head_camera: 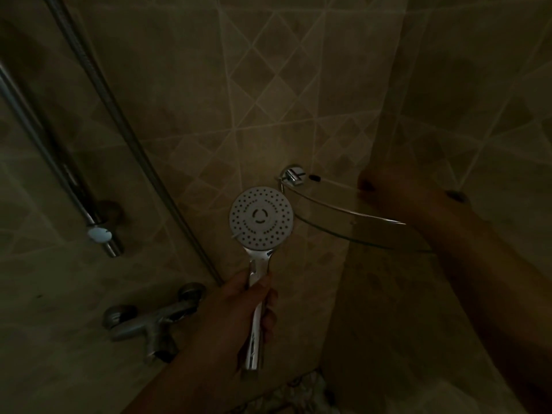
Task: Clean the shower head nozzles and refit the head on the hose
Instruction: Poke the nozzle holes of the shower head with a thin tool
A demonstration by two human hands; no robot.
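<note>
The shower head [261, 222] has a round white face with many small nozzle holes and a chrome handle, and the face is turned toward me. My left hand [236, 306] is wrapped around the handle at its middle and holds it upright in front of the tiled corner. The metal hose [125, 124] hangs down the wall at the left and disappears behind my left hand; I cannot tell whether it is joined to the handle. My right hand [385, 186] is blurred and dim over the glass corner shelf [343, 213], its fingers unclear.
A chrome slide rail [53, 162] with a white-buttoned holder [100, 234] is fixed on the left wall. The mixer tap [152, 321] sits low on the left. A chrome bracket [292, 174] fixes the shelf to the wall. The room is very dark.
</note>
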